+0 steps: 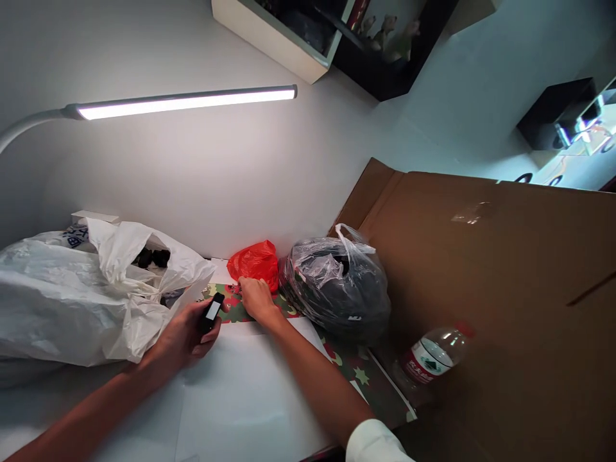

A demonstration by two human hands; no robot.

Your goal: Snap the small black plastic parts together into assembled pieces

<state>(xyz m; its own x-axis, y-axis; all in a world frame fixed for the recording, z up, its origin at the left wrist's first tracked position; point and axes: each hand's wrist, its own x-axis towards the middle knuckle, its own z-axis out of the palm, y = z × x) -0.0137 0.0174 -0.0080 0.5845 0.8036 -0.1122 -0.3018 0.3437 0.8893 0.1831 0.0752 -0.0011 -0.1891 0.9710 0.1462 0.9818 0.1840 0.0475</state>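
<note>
A small black device with a pale label (212,311) is gripped in my left hand (191,332), beside the open white plastic bag (62,301). My right hand (258,299) reaches to the lower edge of a crumpled red plastic bag (255,262); its fingers are curled, and the fingertips seem to be at the bag's edge. What they pinch, if anything, is hidden. Right of the red bag sits a dark bundle in clear plastic (356,301). Under my right hand lies a patterned green and red sheet (235,310).
White sheets (240,398) cover the front of the surface. A large cardboard panel (510,269) stands at the right, with a red-capped bottle (430,356) by it. Overhead are a lit lamp bar (187,102) and wall shelves (274,38).
</note>
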